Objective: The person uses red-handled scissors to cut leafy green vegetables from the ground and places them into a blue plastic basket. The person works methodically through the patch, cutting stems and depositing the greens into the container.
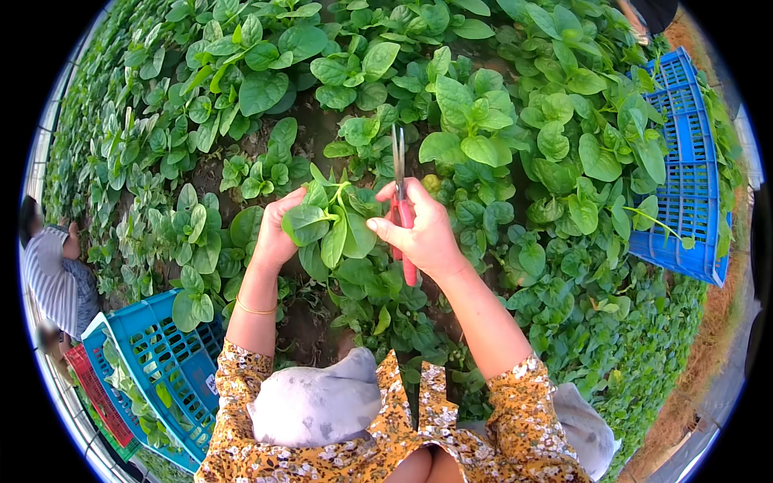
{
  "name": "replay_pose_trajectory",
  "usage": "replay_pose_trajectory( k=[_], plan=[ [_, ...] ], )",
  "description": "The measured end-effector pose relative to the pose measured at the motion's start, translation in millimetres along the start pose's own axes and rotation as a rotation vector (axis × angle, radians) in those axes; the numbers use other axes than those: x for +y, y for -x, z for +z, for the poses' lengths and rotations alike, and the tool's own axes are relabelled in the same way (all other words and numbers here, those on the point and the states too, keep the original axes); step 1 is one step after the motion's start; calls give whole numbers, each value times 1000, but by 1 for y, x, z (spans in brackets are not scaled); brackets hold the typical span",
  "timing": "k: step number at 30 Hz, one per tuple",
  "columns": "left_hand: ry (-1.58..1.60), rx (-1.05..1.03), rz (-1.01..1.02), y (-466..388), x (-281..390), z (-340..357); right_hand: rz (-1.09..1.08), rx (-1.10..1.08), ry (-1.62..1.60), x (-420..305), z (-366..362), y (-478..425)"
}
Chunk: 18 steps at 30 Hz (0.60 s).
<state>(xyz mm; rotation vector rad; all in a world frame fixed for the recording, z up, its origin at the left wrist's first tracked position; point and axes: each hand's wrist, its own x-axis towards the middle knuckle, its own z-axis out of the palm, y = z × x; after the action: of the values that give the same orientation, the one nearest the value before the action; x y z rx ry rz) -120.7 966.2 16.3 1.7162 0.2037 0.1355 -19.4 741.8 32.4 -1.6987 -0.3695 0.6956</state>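
Between my hands is a bunch of cut leafy green shoots (334, 226), its pale stem ends pointing up and right. My left hand (282, 224) holds the bunch from its left side, with several fingers hidden behind the leaves. In my right hand (421, 226) is a pair of scissors (398, 163) with red handles. Their narrow metal blades point away from me and look nearly together. The right thumb lies just right of the bunch; whether it touches the leaves I cannot tell. Below and around both hands grow leafy green plants (471, 121) in dark soil (311, 127).
A teal plastic crate (154, 338) with leaves inside stands at my left, a red crate (99, 386) beyond it. At the right, a blue crate (688, 163) holds greens. A person in a striped top (54, 281) is at the far left; another person (655, 12) shows partly at upper right.
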Motion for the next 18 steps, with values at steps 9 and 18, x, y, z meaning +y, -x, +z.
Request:
replay_pose_trajectory(
  k=[9, 18],
  plan=[
    [-111, 107, 132, 28, 60, -3, 13, 12, -749, -31, -2, 17],
    [-141, 489, -33, 64, 102, -14, 7, -112, -1276, -38, -7, 41]
  ],
)
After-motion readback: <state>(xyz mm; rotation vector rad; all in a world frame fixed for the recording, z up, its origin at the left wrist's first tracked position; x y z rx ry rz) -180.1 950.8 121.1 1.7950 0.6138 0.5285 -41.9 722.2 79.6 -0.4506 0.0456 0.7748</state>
